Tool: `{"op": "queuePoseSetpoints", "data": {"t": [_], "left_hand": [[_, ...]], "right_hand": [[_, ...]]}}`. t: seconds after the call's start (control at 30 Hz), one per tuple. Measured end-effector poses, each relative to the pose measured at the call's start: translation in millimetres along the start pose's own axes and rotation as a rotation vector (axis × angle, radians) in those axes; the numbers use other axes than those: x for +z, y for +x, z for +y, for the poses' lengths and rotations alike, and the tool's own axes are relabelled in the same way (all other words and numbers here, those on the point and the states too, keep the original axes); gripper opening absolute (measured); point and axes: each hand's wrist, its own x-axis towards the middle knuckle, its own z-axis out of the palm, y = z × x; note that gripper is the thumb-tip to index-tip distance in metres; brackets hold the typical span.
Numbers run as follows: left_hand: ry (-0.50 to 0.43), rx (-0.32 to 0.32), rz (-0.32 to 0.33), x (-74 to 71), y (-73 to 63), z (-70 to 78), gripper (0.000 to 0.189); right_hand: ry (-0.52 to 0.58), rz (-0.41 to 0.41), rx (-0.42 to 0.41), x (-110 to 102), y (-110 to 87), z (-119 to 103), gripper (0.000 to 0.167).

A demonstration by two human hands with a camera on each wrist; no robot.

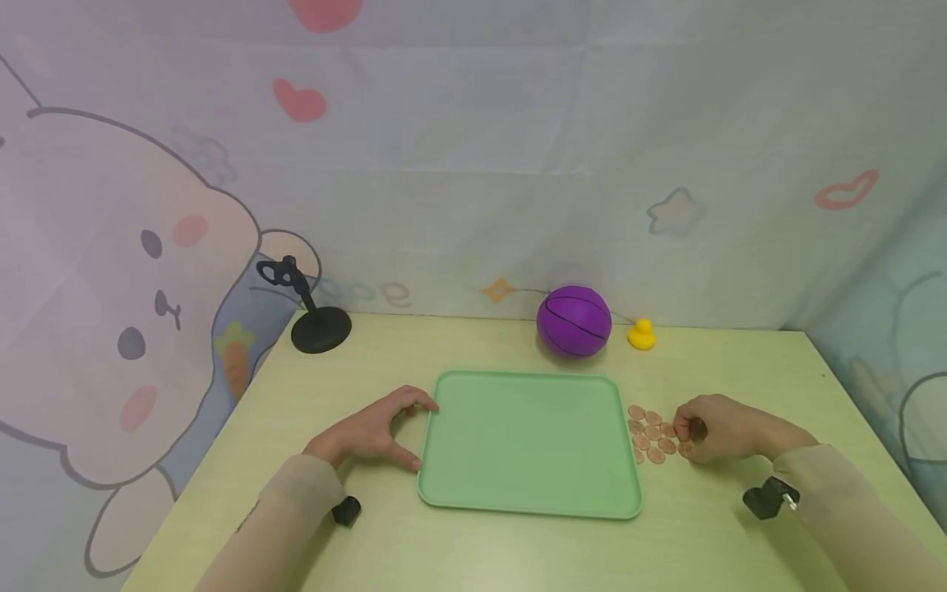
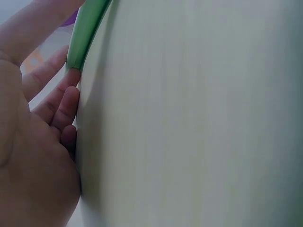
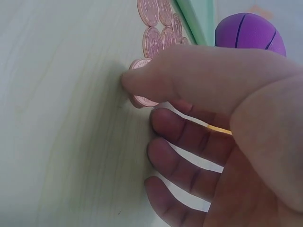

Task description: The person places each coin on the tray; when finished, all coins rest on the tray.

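A light-green rectangular tray lies on the table. My left hand rests at its left edge, thumb and index fingertips spread apart along the rim. In the left wrist view, fingertips touch the tray's green edge. Several copper-coloured coins lie flat in a cluster just right of the tray. At the cluster's right side, my right hand pinches a coin between thumb and index finger. The thumb covers the middle of that coin, and the index fingertip is hidden behind it. The other fingers curl loosely.
A purple ball sits behind the tray, with a small yellow rubber duck to its right. A black stand is at the table's back left corner. Behind the table hangs a printed cloth.
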Motion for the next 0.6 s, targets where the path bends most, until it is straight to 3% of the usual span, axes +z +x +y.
{"op": "queuePoseSetpoints", "data": {"t": [0.3,0.6], "left_hand": [[-0.015,0.001,-0.001,0.1,-1.8,-1.1,0.084],[-0.030,-0.025,-0.018,-0.5,-1.4,2.7,0.085]], "right_hand": [[0.076,0.002,-0.088,-1.5,-0.6,0.3,0.023],[0.255,-0.046,-0.213,-2.1,-0.5,0.1,0.006]]}}
